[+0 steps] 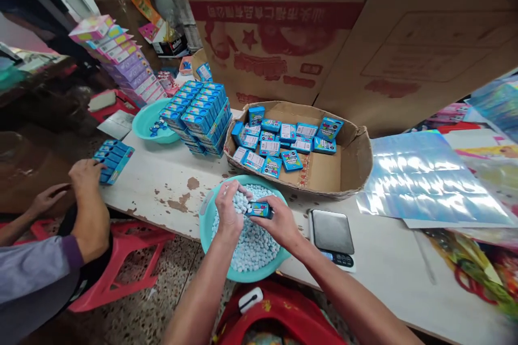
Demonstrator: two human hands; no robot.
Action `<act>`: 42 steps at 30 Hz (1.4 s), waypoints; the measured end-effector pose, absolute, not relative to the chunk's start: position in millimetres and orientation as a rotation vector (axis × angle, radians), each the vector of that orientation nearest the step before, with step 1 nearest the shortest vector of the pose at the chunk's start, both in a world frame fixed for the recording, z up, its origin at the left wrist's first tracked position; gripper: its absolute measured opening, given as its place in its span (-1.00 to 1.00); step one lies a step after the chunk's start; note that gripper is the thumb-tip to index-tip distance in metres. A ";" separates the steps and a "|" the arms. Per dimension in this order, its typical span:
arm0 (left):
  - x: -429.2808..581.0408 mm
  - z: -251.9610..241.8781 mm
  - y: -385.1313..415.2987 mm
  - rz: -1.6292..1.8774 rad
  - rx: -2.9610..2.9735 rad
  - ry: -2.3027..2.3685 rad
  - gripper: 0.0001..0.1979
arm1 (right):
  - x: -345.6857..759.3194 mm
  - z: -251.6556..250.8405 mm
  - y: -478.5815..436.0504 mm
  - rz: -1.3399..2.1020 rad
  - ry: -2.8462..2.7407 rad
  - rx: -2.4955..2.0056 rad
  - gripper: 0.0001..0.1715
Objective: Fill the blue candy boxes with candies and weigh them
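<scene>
My left hand (229, 205) is cupped around a heap of small pale-blue candies (240, 202) above a turquoise basin (205, 221). Between the fingers and thumb of my right hand (281, 221) is a small blue candy box (259, 209), tilted on its side. Its left end meets the heap in my left palm. Loose candies (254, 250) of the same kind fill much of the basin below both hands. Whether the box has candies inside cannot be made out.
Behind the basin, a cut-down carton (343, 172) holds several blue boxes. A digital scale (334, 232) lies right, beside shiny film sheets (437, 178). Stacked blue packs (204, 113) and another basin (141, 124) stand left. A co-worker's hand (86, 172) touches a blue pack (115, 159).
</scene>
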State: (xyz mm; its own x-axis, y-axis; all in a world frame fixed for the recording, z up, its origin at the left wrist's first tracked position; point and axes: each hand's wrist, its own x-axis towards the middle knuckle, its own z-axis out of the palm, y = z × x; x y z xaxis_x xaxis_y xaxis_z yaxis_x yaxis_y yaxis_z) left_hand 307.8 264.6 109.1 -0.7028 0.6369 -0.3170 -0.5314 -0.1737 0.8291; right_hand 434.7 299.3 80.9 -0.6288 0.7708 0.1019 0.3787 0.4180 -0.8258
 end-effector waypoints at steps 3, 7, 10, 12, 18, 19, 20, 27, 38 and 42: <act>307.2 110.6 269.1 1.958 0.161 1.369 -0.72 | 432.8 85.9 300.9 1.146 -2.178 -1.007 -0.54; 307.2 114.8 274.4 1.944 0.171 1.418 -0.72 | 432.3 92.1 302.4 1.180 -2.126 -1.057 -0.53; 307.5 118.9 277.5 1.958 0.187 1.424 -0.71 | 433.0 95.1 304.0 1.174 -2.106 -1.043 -0.51; 307.9 120.6 278.3 1.969 0.186 1.427 -0.70 | 434.5 96.4 304.7 1.166 -2.105 -1.034 -0.51; 311.0 119.9 275.8 1.959 0.185 1.498 -0.69 | 438.9 96.3 303.2 1.141 -2.099 -1.040 -0.53; 312.0 119.5 274.9 1.961 0.175 1.495 -0.68 | 439.4 95.7 302.5 1.137 -2.099 -1.038 -0.54; 313.3 119.1 274.1 1.967 0.169 1.491 -0.68 | 439.8 94.9 301.9 1.134 -2.098 -1.035 -0.54; 321.5 116.2 269.0 1.935 0.231 1.552 -0.70 | 443.4 90.9 298.2 1.109 -2.136 -1.017 -0.57; 328.9 120.7 266.7 1.911 0.223 1.478 -0.71 | 443.3 84.5 296.0 1.169 -2.078 -1.027 -0.56; 311.8 111.5 265.2 2.039 0.222 1.407 -0.70 | 448.6 85.6 298.6 1.226 -2.026 -1.013 -0.62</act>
